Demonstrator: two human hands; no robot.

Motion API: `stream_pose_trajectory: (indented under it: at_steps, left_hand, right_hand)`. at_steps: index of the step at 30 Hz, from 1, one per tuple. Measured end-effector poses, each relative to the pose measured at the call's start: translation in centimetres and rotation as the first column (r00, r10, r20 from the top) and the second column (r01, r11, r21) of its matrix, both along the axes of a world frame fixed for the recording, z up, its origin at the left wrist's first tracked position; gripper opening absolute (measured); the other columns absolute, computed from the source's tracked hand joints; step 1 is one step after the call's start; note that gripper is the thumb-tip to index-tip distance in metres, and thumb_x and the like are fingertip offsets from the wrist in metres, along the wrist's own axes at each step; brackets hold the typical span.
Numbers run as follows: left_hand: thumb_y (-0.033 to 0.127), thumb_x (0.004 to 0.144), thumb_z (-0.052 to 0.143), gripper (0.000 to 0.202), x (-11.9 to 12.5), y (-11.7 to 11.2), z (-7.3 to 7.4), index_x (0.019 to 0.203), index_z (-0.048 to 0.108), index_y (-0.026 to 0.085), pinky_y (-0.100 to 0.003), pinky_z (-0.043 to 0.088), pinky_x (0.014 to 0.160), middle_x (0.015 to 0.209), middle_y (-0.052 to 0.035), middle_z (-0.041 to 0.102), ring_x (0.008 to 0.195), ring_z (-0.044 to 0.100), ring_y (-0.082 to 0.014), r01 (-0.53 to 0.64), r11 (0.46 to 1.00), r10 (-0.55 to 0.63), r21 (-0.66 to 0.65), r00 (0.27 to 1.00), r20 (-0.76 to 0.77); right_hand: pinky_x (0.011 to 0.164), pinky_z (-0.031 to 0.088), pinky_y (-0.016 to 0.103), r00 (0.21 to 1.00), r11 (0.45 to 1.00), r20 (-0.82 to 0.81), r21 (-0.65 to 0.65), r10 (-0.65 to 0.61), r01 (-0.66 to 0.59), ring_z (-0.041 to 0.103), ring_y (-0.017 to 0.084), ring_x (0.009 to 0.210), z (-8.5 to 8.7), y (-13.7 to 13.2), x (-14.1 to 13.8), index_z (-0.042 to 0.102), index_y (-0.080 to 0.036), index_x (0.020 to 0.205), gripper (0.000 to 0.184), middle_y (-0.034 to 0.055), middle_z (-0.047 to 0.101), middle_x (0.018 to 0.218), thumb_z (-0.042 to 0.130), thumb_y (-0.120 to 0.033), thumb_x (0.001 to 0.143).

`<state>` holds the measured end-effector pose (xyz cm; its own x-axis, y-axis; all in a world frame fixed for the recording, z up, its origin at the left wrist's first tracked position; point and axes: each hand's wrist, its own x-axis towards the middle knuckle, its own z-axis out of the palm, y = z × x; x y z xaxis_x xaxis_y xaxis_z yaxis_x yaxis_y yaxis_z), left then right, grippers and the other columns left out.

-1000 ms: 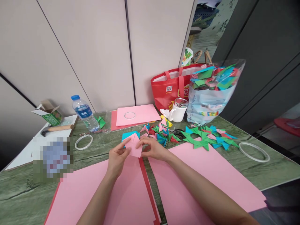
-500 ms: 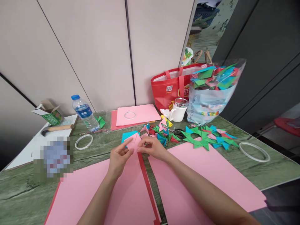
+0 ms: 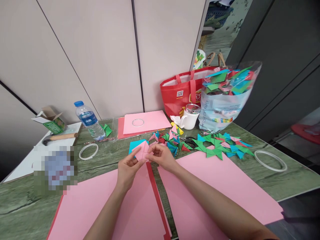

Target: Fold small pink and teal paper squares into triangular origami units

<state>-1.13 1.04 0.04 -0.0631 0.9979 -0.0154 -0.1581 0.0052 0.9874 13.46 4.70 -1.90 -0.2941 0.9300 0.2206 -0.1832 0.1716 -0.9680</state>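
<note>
head view: both hands pinch a creased, pointed pink paper piece.

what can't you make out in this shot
Head view:
Pink folded paper: its lower part is covered by the left hand and right hand.
Mosaic patch: whatever lies there is blurred out.
Water bottle: label print too small to read.
</note>
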Motion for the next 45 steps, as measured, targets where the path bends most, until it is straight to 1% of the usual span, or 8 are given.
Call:
stream_pose_trajectory:
  at_steps: [5,11,14,24,31,37,42,45]
  left_hand:
    - [0.023,0.055,0.075,0.066,0.0,0.0,-0.2,0.117,0.054,0.016,-0.025,0.042,0.063,0.068,0.0012,0.061,0.063,0.053,-0.0111,-0.015,1.0,0.016,0.019,0.999,-0.03]
    - [0.025,0.058,0.074,0.064,-0.2,0.2,-0.9,0.118,0.054,0.016,-0.02,0.03,0.047,0.05,0.0076,0.036,0.048,0.035,-0.006,-0.032,0.998,0.038,0.055,0.993,-0.109]
    - [0.025,0.057,0.074,0.063,-0.2,0.2,-1.0,0.117,0.055,0.015,-0.02,0.028,0.046,0.051,0.0078,0.033,0.048,0.032,-0.0055,-0.036,0.997,0.043,0.062,0.993,-0.114]
    - [0.024,0.057,0.074,0.065,-0.3,0.2,-1.2,0.118,0.054,0.014,-0.023,0.039,0.053,0.05,0.0063,0.044,0.054,0.047,-0.0099,0.005,0.999,-0.002,0.037,0.995,-0.096]
    - [0.02,0.058,0.073,0.064,-0.8,0.5,-1.3,0.119,0.052,0.013,-0.028,0.046,0.065,0.056,0.003,0.057,0.066,0.058,-0.0143,0.044,0.999,-0.043,0.024,0.998,-0.043]
    - [0.019,0.057,0.073,0.059,-0.8,0.6,-0.7,0.113,0.057,0.014,-0.027,0.048,0.069,0.078,-0.0046,0.068,0.074,0.06,-0.0157,0.053,0.998,-0.052,0.029,0.998,-0.047]
    - [0.021,0.055,0.073,0.046,-0.6,0.4,0.0,0.1,0.066,0.015,-0.026,0.047,0.066,0.086,-0.0056,0.068,0.072,0.059,-0.0152,-0.026,0.999,0.032,0.043,0.99,-0.134]
    - [0.024,0.056,0.073,0.04,-0.6,0.4,0.2,0.094,0.068,0.015,-0.025,0.046,0.064,0.082,-0.005,0.067,0.073,0.058,-0.0159,-0.054,0.996,0.066,0.071,0.983,-0.171]
  right_hand:
    - [0.055,0.049,0.023,1.0,1.0,-0.007,-0.001,-0.014,0.014,0.055,0.01,0.056,0.2,0.0,0.0,0.054,-0.017,0.068,0.027,-0.0023,0.052,0.063,0.07,-0.037,0.062]
    - [0.054,0.048,0.024,1.0,1.0,0.0,0.008,0.014,-0.014,0.054,0.011,0.055,0.2,-0.1,0.0,0.054,-0.017,0.068,0.025,-0.0018,0.053,0.062,0.069,-0.037,0.064]
    - [0.056,0.046,0.023,1.0,0.999,0.022,0.048,0.022,-0.024,0.053,0.011,0.057,0.1,0.0,0.1,0.056,-0.017,0.069,0.021,-0.0017,0.052,0.063,0.068,-0.033,0.065]
    - [0.054,0.046,0.02,0.986,0.996,0.167,0.085,-0.022,0.007,0.055,0.01,0.061,0.0,0.2,0.6,0.059,-0.015,0.075,0.017,-0.0012,0.056,0.069,0.065,-0.016,0.059]
    - [0.062,0.054,0.03,0.992,0.984,-0.034,-0.121,0.125,-0.128,0.065,0.016,0.063,0.5,0.4,1.1,0.063,-0.015,0.077,0.016,-0.0029,0.057,0.062,0.062,-0.017,0.061]
    - [0.068,0.054,0.032,0.983,0.975,-0.01,-0.127,0.184,-0.184,0.065,0.015,0.063,0.5,0.6,1.3,0.065,-0.016,0.082,0.02,-0.0035,0.058,0.061,0.057,-0.013,0.064]
    - [0.067,0.053,0.031,0.993,0.996,0.09,-0.057,0.078,-0.073,0.062,0.014,0.07,0.4,0.7,1.2,0.064,-0.015,0.081,0.015,0.0022,0.061,0.081,0.06,-0.021,0.067]
    - [0.065,0.05,0.028,0.988,0.999,0.154,0.043,-0.026,0.02,0.059,0.014,0.07,0.3,0.8,1.2,0.064,-0.014,0.08,0.017,0.003,0.062,0.078,0.064,-0.023,0.065]
